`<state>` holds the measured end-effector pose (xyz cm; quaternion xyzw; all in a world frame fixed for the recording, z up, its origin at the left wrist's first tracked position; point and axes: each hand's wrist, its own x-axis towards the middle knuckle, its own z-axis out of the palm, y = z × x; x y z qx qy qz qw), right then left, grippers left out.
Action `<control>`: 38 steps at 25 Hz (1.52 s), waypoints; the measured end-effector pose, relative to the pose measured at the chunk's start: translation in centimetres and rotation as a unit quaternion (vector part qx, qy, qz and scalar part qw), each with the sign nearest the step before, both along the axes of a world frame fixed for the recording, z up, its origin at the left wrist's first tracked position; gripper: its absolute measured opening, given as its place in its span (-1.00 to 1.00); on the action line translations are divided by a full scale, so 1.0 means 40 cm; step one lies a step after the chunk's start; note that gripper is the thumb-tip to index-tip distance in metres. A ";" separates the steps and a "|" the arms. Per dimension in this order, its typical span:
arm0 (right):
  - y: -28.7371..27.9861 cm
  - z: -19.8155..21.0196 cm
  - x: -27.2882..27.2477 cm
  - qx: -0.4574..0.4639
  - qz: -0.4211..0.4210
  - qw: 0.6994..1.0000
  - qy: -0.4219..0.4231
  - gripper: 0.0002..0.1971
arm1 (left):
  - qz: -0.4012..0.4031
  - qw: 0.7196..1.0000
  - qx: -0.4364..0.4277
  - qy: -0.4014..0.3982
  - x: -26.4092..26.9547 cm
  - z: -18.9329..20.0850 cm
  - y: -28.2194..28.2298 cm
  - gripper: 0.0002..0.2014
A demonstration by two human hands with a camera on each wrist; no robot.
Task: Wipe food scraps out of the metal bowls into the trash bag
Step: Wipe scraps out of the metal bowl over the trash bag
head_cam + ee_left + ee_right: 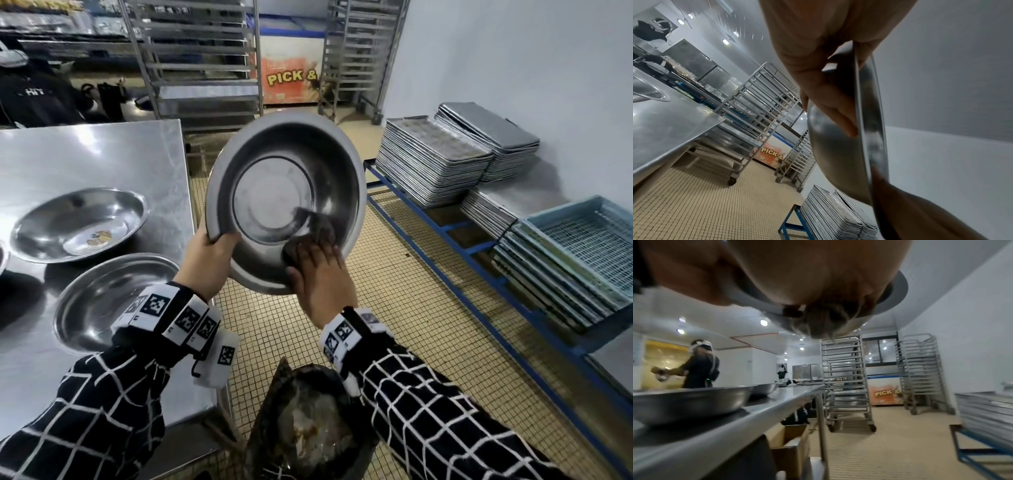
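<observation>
The metal bowl (286,202) is held up off the counter, tilted steeply so its inside faces the camera, directly above the trash bag (308,425) that stands open on the tiled floor (411,308) at the near edge of the scene. The left hand (209,260) grasps the bowl's lower left rim, thumb inside and fingers (836,113) curled against the outer wall, as the left wrist view shows. The right hand (322,274) lies over the bowl's lower right wall with fingers extended, pressing a dark scouring pad (310,233) against the inner surface; the pad and fingertips are blurred. In the right wrist view the pad's frayed underside hangs below the palm, against the bowl's rim.

To the left stands the steel counter (102,154), carrying 2 more metal bowls: a far bowl (80,224) with a few yellowish scraps (99,238) in its bottom, and a near bowl (113,301) partly hidden behind the left wrist. Both wrists wear bands of black-and-white markers over checked sleeves.

To the right, a blue frame (455,240) holds stacks of metal trays (435,168) and pale blue crates (579,253). At the far end stand 2 tray racks (198,61) and a chest freezer (291,78) lettered "PICK &". Another person (698,365) works at the far left.
</observation>
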<state>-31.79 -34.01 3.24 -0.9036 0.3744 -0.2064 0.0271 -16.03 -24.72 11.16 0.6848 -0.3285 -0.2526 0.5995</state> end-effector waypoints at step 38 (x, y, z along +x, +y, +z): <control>0.021 0.069 0.042 0.365 -0.181 0.673 -0.618 -0.76 | -0.042 0.989 -0.010 0.142 -0.084 -0.086 0.055 -0.87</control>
